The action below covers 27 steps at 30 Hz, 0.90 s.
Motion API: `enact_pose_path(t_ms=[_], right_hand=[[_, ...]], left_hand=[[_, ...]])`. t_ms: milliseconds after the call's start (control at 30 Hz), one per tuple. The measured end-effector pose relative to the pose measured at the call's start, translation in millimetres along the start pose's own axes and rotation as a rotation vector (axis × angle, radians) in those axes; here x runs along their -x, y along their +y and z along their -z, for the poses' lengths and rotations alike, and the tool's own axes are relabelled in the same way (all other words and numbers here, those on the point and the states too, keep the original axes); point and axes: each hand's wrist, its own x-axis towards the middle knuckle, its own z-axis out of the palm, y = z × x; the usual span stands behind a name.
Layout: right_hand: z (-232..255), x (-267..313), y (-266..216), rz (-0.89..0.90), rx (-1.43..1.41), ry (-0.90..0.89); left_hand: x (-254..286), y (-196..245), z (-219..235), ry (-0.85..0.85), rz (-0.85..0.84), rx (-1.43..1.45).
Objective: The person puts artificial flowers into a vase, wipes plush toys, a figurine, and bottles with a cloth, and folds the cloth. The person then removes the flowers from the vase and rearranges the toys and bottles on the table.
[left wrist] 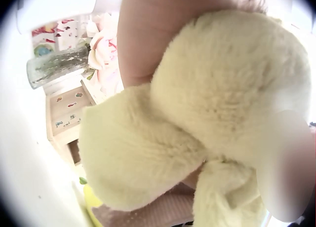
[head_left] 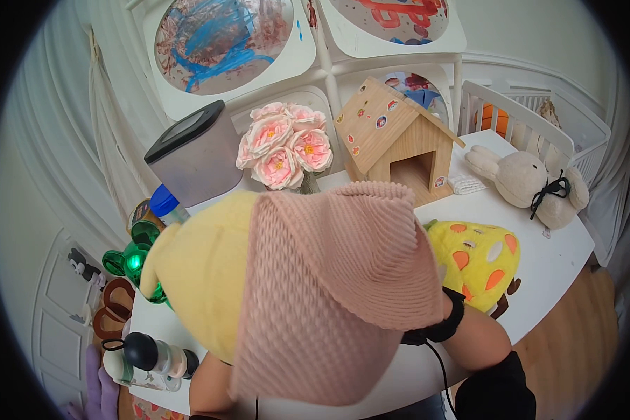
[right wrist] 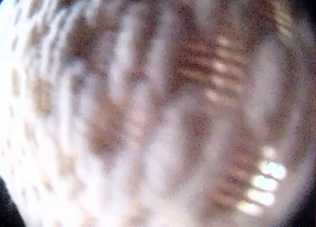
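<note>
White bench (head_left: 553, 259) | pale yellow plush (head_left: 206, 269), partly covered by ribbed pink cloth (head_left: 329, 280); toward near edge, yellow end facing left edge | left hand (left wrist: 163, 29) nearer, touching plush, grip unclear | right hand hidden, state cannot be told

Pale toy (head_left: 206, 273): plush, short fuzzy pile, matt. Wrap (head_left: 329, 259): matt cloth, dimpled twd 8 o'clk, ribbed twd 1. House (head_left: 416, 150), 1 o'clk: smooth wood, matt, w/ stickers (head_left: 381, 122). Roses (head_left: 280, 147), 11 o'clk: matt, fabric-like petals; vase (left wrist: 57, 68) = clear glass, glossy. Bin (head_left: 196, 161), 10 o'clk: translucent plastic, smooth dk lid (head_left: 185, 129). Green thing (head_left: 134, 260), 9 o'clk: v. shiny, metallic-looking. Bunny (head_left: 511, 182), 3 o'clk: matt, rough-ish cloth. Yellow toy (head_left: 479, 255), 4 o'clk: fuzzy plush. Table (head_left: 553, 255): smooth, white. Floor (head_left: 560, 343), 4 o'clk: wood-look.
</note>
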Motion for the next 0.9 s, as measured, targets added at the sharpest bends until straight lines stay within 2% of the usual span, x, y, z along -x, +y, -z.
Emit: enact_pose_path(t_ms=[167,200,267,300,367,400,433,500,533,567,600,633,767,900], right_hand=[[24.8,28.7,18.0,0.015,0.041,0.037],[37.1,49.9,24.8,0.017,0.050,0.041],[28.7,40.4,23.2,0.029,0.067,0.049],[27.4,36.3,16.5,0.033,0.063,0.045],[26.8,25.3,-1.2,-0.146,-0.306,0.089],[23.6,24.0,8.3,-0.020,-0.259,0.004],[19.6,24.3,11.5,-0.018,-0.262,-0.004],[13.0,26.2,14.3,-0.018,-0.257,-0.042],[10.2,27.9,15.1,-0.016,-0.253,-0.057],[7.4,30.1,15.8,-0.013,-0.249,-0.070],[4.3,32.7,16.6,-0.011,-0.246,-0.082],[1.0,36.1,17.1,-0.011,-0.243,-0.093],[-9.9,51.8,16.5,-0.013,-0.230,-0.153],[-13.9,62.0,16.4,-0.001,-0.216,-0.190]], left_hand=[[2.7,6.2,0.8,0.031,-0.038,0.067],[5.9,4.5,-1.5,0.040,-0.047,0.082],[-18.0,19.6,103.4,0.002,0.256,-0.059],[-20.1,21.5,94.0,0.004,0.249,-0.060],[-23.6,24.7,64.7,-0.338,0.196,0.001],[-19.4,25.5,57.5,-0.186,0.163,-0.155],[-14.9,25.0,55.1,-0.180,0.156,-0.156],[-5.1,20.3,52.6,-0.198,0.228,-0.516],[-3.3,8.3,53.1,-0.282,0.199,-0.411],[-4.0,9.0,52.2,-0.283,0.196,-0.411],[-3.2,-5.6,46.3,-0.275,0.211,-0.413],[21.0,-0.9,61.6,-0.265,0.228,-0.415],[40.2,-1.9,61.5,-0.214,0.290,-0.418],[24.7,-17.4,40.6,-0.189,0.351,-0.429]])
